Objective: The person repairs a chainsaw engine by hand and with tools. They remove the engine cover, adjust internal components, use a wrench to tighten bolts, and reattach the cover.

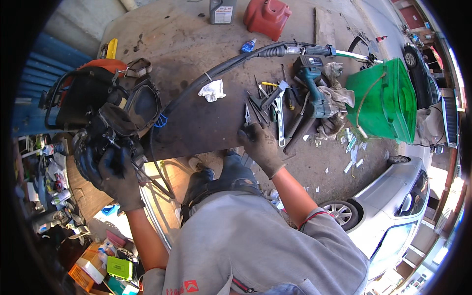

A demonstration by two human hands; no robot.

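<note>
My gloved left hand [113, 177] grips part of the dark engine unit [118, 135] of a backpack machine at the left of the dark metal worktop [191, 135]. Its orange-and-black body [78, 103] lies behind the hand, and a long black flexible shaft [211, 71] arches rightward from it. My gloved right hand [253, 145] is closed on a pair of pliers [247, 115] at the worktop's front edge. Beside it lie several wrenches [280, 118] and screwdrivers [290, 98]. A crumpled white cloth [211, 91] rests behind the hands.
A cordless power tool [312, 88] on rags and a green bucket [383, 103] stand at right. A red fuel can [265, 17], grey jug [221, 12] and blue bottle [248, 45] are at back. Parked silver car [393, 191] is lower right; piled clutter [118, 268] fills lower left.
</note>
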